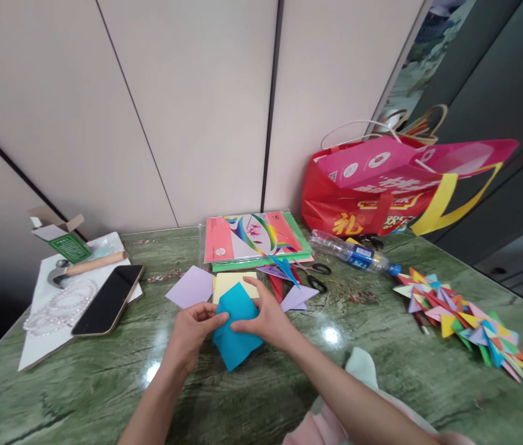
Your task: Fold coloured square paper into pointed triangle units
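A blue sheet of paper point(238, 352), partly folded, is held up over the table between both hands. My left hand point(191, 330) pinches its left edge, thumb in front. On the right edge, my right hand point(268, 315) grips it with the thumb across the front and the fingers behind, partly hidden. Just beyond lie a stack of pale yellow paper squares point(233, 279) and a lilac sheet point(191, 287). Folded lilac pieces point(299, 298) and a blue folded piece point(284, 267) rest beside black-handled scissors point(319, 276).
Packs of coloured paper point(252, 238) lie against the wall. A plastic bottle point(357, 253), a red bag point(368, 191) and a pile of folded paper pieces point(465, 321) are on the right. A phone point(108, 300), a hammer point(89, 264) and a green box point(69, 246) sit left.
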Available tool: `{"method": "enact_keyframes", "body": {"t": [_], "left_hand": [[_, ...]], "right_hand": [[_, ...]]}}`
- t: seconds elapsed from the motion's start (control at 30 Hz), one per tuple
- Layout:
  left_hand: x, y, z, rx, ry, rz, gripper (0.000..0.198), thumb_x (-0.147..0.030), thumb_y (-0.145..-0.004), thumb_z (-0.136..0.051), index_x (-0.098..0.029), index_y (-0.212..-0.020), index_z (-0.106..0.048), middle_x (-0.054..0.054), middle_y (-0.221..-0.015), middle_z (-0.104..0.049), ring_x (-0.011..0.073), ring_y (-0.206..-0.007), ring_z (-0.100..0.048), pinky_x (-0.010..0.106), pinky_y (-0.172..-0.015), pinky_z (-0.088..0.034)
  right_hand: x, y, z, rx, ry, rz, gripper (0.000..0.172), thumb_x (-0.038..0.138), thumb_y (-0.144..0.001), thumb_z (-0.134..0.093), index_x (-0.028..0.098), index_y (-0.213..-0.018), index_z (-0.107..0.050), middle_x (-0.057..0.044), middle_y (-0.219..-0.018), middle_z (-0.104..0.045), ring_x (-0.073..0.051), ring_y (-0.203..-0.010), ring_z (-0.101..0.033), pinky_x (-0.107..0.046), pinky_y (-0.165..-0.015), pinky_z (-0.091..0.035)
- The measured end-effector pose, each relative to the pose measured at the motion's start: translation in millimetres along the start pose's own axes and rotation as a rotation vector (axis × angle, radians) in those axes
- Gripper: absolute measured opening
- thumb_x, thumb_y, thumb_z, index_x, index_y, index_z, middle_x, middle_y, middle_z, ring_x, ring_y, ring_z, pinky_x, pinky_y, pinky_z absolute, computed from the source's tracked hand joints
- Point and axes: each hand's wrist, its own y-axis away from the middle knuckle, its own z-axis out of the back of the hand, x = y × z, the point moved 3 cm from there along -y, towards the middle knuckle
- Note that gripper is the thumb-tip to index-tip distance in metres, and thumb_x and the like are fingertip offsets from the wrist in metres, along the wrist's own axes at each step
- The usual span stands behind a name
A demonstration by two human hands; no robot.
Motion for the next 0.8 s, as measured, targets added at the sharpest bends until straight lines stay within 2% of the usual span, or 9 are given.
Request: {"method": "enact_keyframes", "body": {"t": [0.07, 0.13, 0.23, 0.3, 0.47, 0.8], "left_hand": [[1.8, -0.2, -0.2, -0.004, -0.013, 0.002, 0.027, -0.026, -0.040, -0.083, -0.014, -0.057, -0.066, 0.000, -0.053, -0.065, 0.0100, -0.048, -0.053, 0.020, -0.047, -0.039], [3.9, -0.3, -1.0, 0.013, -0.026, 0.010, 0.028, -0.027, -0.042, -0.082, -0.013, -0.059, -0.066, 0.001, -0.055, -0.065, 0.0099, -0.049, -0.053, 0.020, -0.047, -0.039], [5.5, -0.4, -1.9, 0.058, -0.043, 0.004, 0.026, -0.028, -0.045, -0.081, -0.013, -0.059, -0.066, 0.001, -0.058, -0.066, 0.0100, -0.052, -0.053, 0.020, -0.051, -0.040], [4.7, -0.4, -1.3, 0.088, -0.052, -0.008, 0.025, -0.028, -0.047, -0.081, -0.013, -0.062, -0.067, 0.001, -0.060, -0.066, 0.0103, -0.055, -0.054, 0.021, -0.053, -0.041], [-0.1, -1.2, 3.1, 0.138, -0.086, -0.024, 0.031, -0.029, -0.053, -0.078, -0.014, -0.079, -0.071, 0.004, -0.070, -0.070, 0.0135, -0.061, -0.057, 0.025, -0.060, -0.044], [0.2, -2.8, 2.6, 0.128, -0.124, -0.051, 0.026, -0.031, -0.054, -0.077, -0.014, -0.074, -0.072, 0.004, -0.066, -0.070, 0.0142, -0.059, -0.057, 0.027, -0.059, -0.044]], "right_hand": [[0.9, -0.2, 0.0, -0.024, 0.070, 0.014, 0.084, 0.022, -0.044, -0.079, 0.019, -0.119, -0.042, -0.003, -0.090, -0.062, -0.018, -0.074, -0.057, -0.027, -0.061, -0.047], [2.9, -0.5, -1.0, -0.014, 0.120, 0.024, 0.072, 0.024, -0.042, -0.080, 0.017, -0.108, -0.051, -0.003, -0.093, -0.061, -0.019, -0.080, -0.056, -0.029, -0.068, -0.046], [5.3, -1.1, -2.1, 0.035, 0.164, 0.008, 0.047, 0.025, -0.047, -0.078, 0.015, -0.088, -0.057, 0.000, -0.078, -0.060, -0.016, -0.071, -0.054, -0.026, -0.063, -0.043], [5.5, -1.6, -1.5, 0.054, 0.176, -0.007, 0.037, 0.025, -0.050, -0.075, 0.014, -0.081, -0.057, 0.002, -0.071, -0.057, -0.014, -0.064, -0.050, -0.024, -0.058, -0.040], [3.7, -2.8, 1.1, 0.088, 0.180, -0.018, 0.032, 0.023, -0.052, -0.072, 0.014, -0.079, -0.058, 0.002, -0.068, -0.056, -0.012, -0.063, -0.048, -0.022, -0.055, -0.038], [1.1, -2.9, -0.9, 0.144, 0.099, -0.054, 0.019, 0.022, -0.054, -0.069, 0.013, -0.067, -0.059, 0.005, -0.057, -0.049, -0.008, -0.052, -0.040, -0.019, -0.049, -0.035]]}}
